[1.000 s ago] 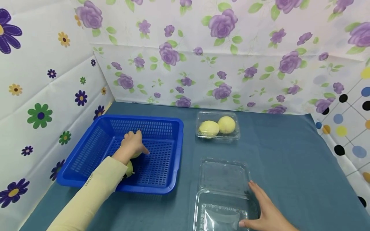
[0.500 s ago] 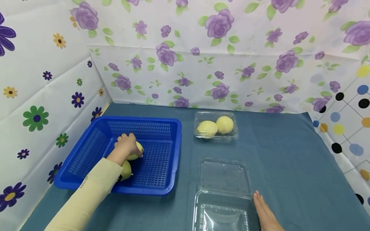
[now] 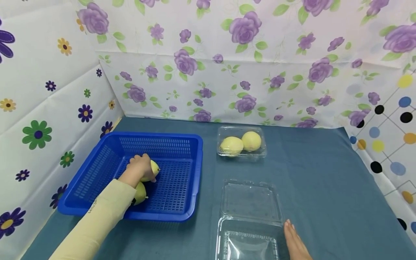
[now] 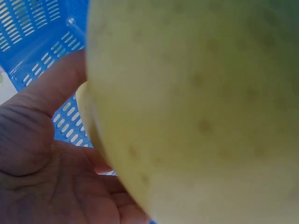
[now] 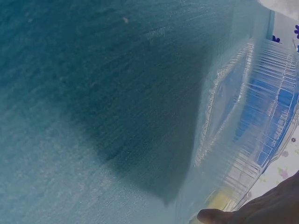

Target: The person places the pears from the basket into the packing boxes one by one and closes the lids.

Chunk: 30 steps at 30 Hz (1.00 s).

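In the head view, my left hand [image 3: 139, 168] reaches into the blue basket [image 3: 195, 173] with its fingers curled round a pale yellow pear [image 3: 154, 168]. A second, greener pear [image 3: 140, 193] lies just below that wrist, partly covered by the sleeve. In the left wrist view this speckled pear [image 4: 196, 112] fills most of the picture, and the gripped one shows only a sliver behind it. My right hand [image 3: 295, 242], fingers straight, is at the right edge of an open clear plastic clamshell box [image 3: 251, 200]. I see nothing in that hand.
Behind the open clamshell stands a closed clear box [image 3: 221, 153] with two yellow pears [image 3: 251, 141] in it. A blue-grey cloth [image 3: 318, 180] covers the table. Flowered sheets [image 3: 201, 72] wall off the back and sides.
My left hand's fingers have closed round the pear, and the hand has shifted slightly left and down. The right hand has drawn back, its thumb no longer visible over the open box.
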Each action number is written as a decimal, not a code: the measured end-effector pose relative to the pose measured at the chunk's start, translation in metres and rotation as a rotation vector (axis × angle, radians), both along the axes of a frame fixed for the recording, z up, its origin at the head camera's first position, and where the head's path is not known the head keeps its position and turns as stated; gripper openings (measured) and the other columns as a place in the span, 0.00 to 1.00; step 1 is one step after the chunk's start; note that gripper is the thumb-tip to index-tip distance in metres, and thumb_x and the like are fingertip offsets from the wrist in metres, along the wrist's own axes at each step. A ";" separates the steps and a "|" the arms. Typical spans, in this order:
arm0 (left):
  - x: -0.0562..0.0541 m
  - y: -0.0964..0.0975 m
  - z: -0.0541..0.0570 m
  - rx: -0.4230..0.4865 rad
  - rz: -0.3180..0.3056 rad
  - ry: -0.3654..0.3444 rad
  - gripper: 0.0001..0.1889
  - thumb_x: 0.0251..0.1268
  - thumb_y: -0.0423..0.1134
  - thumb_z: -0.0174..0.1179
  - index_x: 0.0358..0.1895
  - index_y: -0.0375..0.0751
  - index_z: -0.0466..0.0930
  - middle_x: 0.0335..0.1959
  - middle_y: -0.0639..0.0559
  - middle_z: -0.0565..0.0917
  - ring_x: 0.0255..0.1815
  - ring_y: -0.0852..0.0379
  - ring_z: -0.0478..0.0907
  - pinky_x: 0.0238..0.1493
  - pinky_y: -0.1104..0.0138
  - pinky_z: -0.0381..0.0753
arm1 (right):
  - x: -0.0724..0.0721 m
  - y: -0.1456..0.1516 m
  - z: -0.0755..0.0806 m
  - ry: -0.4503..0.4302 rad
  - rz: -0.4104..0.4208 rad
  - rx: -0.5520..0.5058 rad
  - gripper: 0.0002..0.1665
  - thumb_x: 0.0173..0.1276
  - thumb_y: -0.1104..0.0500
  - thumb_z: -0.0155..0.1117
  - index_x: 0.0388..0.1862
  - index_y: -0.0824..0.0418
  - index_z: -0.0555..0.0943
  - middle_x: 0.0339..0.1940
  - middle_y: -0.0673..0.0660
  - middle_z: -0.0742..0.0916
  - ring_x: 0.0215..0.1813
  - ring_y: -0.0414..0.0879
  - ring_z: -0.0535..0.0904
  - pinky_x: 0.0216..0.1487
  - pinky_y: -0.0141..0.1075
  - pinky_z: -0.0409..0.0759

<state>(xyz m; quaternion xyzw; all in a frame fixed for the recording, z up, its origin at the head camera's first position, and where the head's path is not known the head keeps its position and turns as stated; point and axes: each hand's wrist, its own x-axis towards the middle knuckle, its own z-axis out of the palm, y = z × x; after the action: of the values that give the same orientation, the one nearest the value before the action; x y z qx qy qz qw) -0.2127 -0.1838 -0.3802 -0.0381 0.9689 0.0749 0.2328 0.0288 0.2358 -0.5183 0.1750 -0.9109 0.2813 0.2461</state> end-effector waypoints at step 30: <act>-0.006 -0.004 0.005 0.073 -0.050 0.051 0.51 0.46 0.44 0.73 0.67 0.19 0.52 0.60 0.20 0.64 0.60 0.24 0.63 0.55 0.41 0.71 | 0.001 -0.009 -0.001 0.102 -0.026 -0.036 0.39 0.73 0.31 0.30 0.78 0.43 0.43 0.77 0.35 0.49 0.74 0.25 0.42 0.67 0.14 0.42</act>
<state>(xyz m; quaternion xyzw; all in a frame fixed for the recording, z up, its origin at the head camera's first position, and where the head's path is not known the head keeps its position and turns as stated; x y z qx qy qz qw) -0.2186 -0.1883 -0.3752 -0.0037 0.9717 0.1054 0.2113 0.0298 0.2272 -0.5192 0.1728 -0.8942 0.2849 0.2990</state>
